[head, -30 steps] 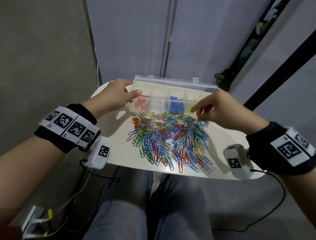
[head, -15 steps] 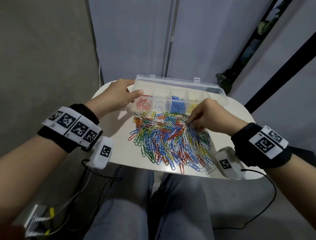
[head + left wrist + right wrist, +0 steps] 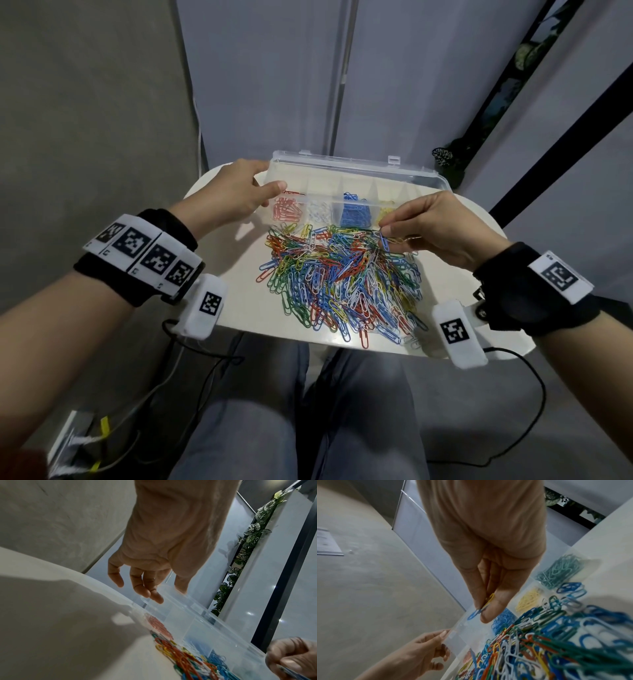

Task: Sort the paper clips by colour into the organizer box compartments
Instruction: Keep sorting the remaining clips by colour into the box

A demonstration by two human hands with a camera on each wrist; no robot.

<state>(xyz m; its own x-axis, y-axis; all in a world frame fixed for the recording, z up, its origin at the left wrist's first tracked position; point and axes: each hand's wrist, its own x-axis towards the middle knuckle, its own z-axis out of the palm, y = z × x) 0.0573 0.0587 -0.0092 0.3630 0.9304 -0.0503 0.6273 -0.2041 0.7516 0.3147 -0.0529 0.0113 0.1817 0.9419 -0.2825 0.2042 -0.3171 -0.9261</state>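
A clear organizer box (image 3: pixel 356 171) stands open at the table's far side, with red (image 3: pixel 287 213), white (image 3: pixel 318 214), blue (image 3: pixel 354 215) and yellow (image 3: pixel 386 211) clips in separate compartments. Green clips (image 3: pixel 559 572) fill the compartment to the right of the yellow ones. A mixed pile of paper clips (image 3: pixel 342 284) lies in front of the box. My left hand (image 3: pixel 263 188) grips the box's left end, thumb on the rim (image 3: pixel 180 586). My right hand (image 3: pixel 385 236) hovers over the pile's far edge and pinches a blue clip (image 3: pixel 473 614) together with a yellow clip (image 3: pixel 490 599).
The small white round table (image 3: pixel 233 274) ends just before my lap; the pile reaches close to its near edge. Grey wall panels stand right behind the box, and a plant (image 3: pixel 445 161) sits at the back right. Cables hang below both wrists.
My right hand went from the box's yellow compartment down into the pile, then lifted with a blue clip pinched in its fingers. The left hand stayed on the box's end.
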